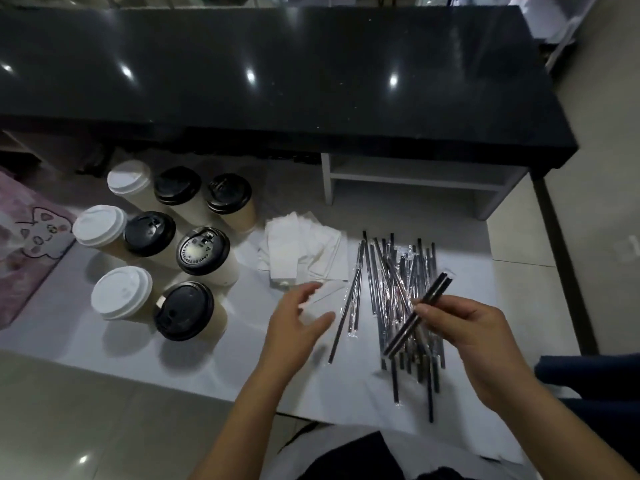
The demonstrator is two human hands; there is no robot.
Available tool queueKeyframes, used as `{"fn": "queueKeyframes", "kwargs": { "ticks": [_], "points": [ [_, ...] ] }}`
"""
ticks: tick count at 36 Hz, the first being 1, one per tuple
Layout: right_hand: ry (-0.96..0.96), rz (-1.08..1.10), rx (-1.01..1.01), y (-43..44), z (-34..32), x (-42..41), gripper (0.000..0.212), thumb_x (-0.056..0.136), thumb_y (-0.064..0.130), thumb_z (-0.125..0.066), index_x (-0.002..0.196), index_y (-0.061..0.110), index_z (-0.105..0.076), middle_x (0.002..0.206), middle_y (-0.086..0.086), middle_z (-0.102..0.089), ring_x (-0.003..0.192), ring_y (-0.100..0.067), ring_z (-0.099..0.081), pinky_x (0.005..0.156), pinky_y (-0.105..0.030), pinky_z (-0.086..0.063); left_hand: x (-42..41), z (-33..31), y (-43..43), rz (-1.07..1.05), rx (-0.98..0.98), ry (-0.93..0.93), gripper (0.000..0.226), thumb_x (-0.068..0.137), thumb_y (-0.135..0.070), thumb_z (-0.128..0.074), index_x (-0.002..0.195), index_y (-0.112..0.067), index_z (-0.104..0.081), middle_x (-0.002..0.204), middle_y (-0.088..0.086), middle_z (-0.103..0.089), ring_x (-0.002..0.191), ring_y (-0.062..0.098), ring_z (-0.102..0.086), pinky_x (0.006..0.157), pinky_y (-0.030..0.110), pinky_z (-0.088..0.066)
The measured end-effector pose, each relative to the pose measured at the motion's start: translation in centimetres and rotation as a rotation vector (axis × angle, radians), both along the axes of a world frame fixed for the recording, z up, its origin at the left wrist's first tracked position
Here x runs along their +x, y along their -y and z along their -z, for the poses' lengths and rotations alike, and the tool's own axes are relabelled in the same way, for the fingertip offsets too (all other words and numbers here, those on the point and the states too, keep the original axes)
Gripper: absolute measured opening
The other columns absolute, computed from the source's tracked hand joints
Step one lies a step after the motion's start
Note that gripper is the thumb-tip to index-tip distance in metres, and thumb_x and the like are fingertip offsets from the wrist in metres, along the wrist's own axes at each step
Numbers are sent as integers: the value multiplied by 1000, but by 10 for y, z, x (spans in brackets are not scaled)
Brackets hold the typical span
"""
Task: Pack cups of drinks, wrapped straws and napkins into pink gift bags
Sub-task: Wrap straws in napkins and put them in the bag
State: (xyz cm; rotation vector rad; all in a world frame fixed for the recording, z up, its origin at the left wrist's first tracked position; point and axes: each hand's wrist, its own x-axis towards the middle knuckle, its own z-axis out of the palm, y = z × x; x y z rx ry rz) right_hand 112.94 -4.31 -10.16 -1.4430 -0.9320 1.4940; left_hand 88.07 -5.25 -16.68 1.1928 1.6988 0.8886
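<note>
My right hand (460,327) pinches two black wrapped straws (420,315) above a loose pile of wrapped straws (401,278) on the white sheet. Over the sheet's middle my left hand (296,327) hovers with fingers spread and nothing in it, just below a stack of white napkins (304,247). Two more straws (349,299) lie between my hands. Several paper cups (166,247) with black or white lids stand at the left. At the far left edge lies a pink gift bag (31,233) with a cartoon cat print.
A white sheet (194,362) covers the low work surface on the tiled floor. A long black glossy counter (277,71) runs across the back, with a white shelf unit (415,178) under it. Dark blue fabric (588,372) lies at the right edge.
</note>
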Motion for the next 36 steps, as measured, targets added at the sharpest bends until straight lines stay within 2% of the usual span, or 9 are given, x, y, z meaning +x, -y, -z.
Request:
{"fn": "queueKeyframes", "kwargs": {
  "ticks": [5,8,11,14,16,19,22,28,36],
  "points": [
    [122,-24,83,10,6,6,15,77,4,-78,79,18,-82,90,2,-77,84,-8,-71,69,-7,-49,-26,21,-41,-132,76,-401,73,80,-26,-82,143,-26,-45,144,5,-42,131,24,-39,102,26,-31],
    [161,-24,84,14,9,9,17,78,1,-77,80,18,-82,93,5,-77,86,-7,-71,69,-8,-50,-30,31,-59,-153,46,-500,79,78,-26,-83,144,-21,-40,149,8,-38,136,29,-35,104,38,-37],
    [163,-30,82,16,10,12,15,79,3,-77,82,17,-82,96,5,-77,89,-6,-71,70,-6,-49,-33,37,-68,-216,66,-477,55,82,-20,-74,130,-18,-48,141,4,-41,126,27,-44,94,40,-45],
    [161,-23,89,18,11,15,14,79,4,-77,83,17,-82,96,5,-77,90,-6,-71,71,-7,-50,-36,35,-67,-285,119,-469,14,89,-23,-64,101,-19,-58,121,-4,-50,105,18,-54,76,21,-41],
    [167,-27,80,19,11,16,13,79,7,-77,84,18,-82,97,6,-76,90,-7,-71,73,-12,-50,-39,31,-63,-327,157,-416,3,93,-23,-61,91,-21,-60,111,-7,-55,95,12,-55,70,8,-34],
    [166,-36,76,19,11,18,13,80,9,-77,84,20,-82,96,6,-76,91,-7,-71,78,-19,-47,-40,20,-57,-433,161,-173,3,94,-21,-65,91,-19,-65,102,-8,-63,95,9,-60,79,15,-45],
    [153,-43,85,19,11,19,14,81,10,-76,84,22,-82,96,5,-76,90,-6,-70,76,-15,-47,-38,4,-52,-569,139,57,2,95,-20,-67,97,-22,-67,104,-4,-69,99,11,-64,75,7,-46],
    [135,-84,122,15,12,18,19,81,5,-76,83,23,-82,98,8,-76,92,-5,-70,70,-5,-48,-33,-31,-40,-599,194,265,12,100,-13,-60,108,-8,-67,105,4,-69,98,15,-63,98,36,-50],
    [120,-266,134,11,3,20,15,77,13,-78,82,26,-82,116,19,-67,107,-3,-65,81,-24,-54,-23,-63,-27,-350,149,488,33,98,-9,-55,76,-29,-69,79,-8,-64,78,13,-58,71,28,-47]
  ]
}}
